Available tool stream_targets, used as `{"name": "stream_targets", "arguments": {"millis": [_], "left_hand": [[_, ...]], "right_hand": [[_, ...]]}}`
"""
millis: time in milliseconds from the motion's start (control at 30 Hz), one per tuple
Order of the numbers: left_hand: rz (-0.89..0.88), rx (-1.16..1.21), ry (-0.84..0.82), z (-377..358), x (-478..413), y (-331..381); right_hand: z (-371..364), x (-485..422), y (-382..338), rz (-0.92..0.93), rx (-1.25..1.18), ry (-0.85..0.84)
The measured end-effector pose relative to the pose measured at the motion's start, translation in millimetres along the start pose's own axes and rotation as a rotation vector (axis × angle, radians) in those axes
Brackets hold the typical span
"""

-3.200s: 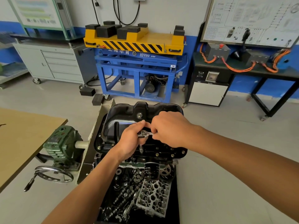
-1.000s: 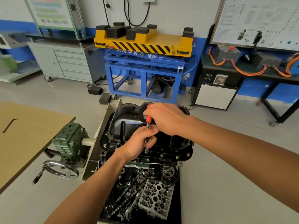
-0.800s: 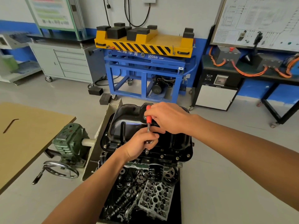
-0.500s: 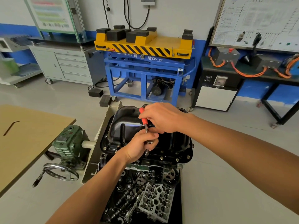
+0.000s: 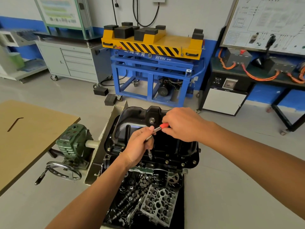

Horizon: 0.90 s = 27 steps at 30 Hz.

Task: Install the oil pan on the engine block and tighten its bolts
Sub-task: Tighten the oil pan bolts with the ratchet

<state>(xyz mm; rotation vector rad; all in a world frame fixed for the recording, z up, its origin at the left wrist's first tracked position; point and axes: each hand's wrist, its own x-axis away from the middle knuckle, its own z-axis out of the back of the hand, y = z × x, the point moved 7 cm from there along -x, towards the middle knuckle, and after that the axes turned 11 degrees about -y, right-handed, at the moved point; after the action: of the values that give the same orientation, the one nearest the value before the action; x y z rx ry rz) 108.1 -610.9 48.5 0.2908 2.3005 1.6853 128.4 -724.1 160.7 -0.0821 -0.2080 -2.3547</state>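
Ratchet handle [image 5: 162,126] swung rightward; right grip [image 5: 182,124].

The oil pan [image 5: 132,123] is glossy black, and the ratchet [image 5: 157,129] over it is silver with a red grip. To the left, a worn green gearbox [image 5: 72,141] beside a tan desk [image 5: 33,129]. Behind stands a blue lift frame [image 5: 148,76] under a yellow platform [image 5: 173,42] edged in black-and-yellow diagonal stripes (black blocks on top). Orange cables [image 5: 257,76] trail over the dark bench at right, and the floor [image 5: 231,187] is pale grey.
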Motion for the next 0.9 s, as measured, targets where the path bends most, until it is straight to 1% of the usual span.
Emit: {"name": "stream_targets", "arguments": {"millis": [100,167,333,467,633,767,900], "left_hand": [[-0.023,-0.028,0.007,-2,-3,2],[-0.032,-0.032,0.009,-3,-6,3],[-0.043,-0.069,0.032,-7,-14,5],[0.003,-0.047,0.011,-9,-16,3],[0.009,-0.046,0.036,-2,-15,1],[0.051,-0.052,0.031,-3,-15,-2],[0.082,-0.037,0.004,-3,-13,-4]], "right_hand": [[-3,15,4,-0.038,-0.016,0.013],[-5,24,0,-0.055,-0.05,-0.007],[-9,35,-28,-0.007,-0.258,-0.074],[-11,25,-48,0.017,-0.328,-0.062],[-16,18,-43,-0.002,-0.413,-0.134],[-19,25,-41,0.001,-0.384,-0.187],[-9,30,-26,-0.064,-0.189,-0.222]]}}
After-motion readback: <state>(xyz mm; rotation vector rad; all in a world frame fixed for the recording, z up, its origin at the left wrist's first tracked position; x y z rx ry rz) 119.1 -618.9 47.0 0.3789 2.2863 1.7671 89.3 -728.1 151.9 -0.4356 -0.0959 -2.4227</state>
